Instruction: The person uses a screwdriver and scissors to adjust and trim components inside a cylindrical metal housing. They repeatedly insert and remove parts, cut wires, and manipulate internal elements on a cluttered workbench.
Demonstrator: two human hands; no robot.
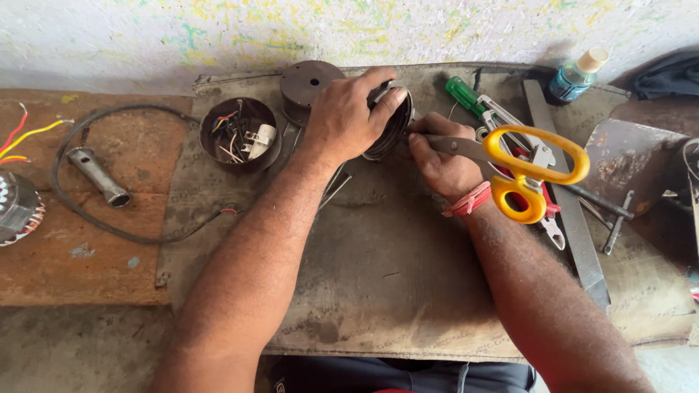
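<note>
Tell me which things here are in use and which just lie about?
In use: left hand gripping the round part; right hand holding scissors.

Lying about: screwdriver, bottle, file, pipe, cup of wires, cable.

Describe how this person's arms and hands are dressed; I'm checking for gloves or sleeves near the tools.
Both forearms are bare, with no sleeves in view. The left hand and the right hand wear no gloves, and no rings show. The only thing worn is a red thread band wound around the right wrist.
</note>
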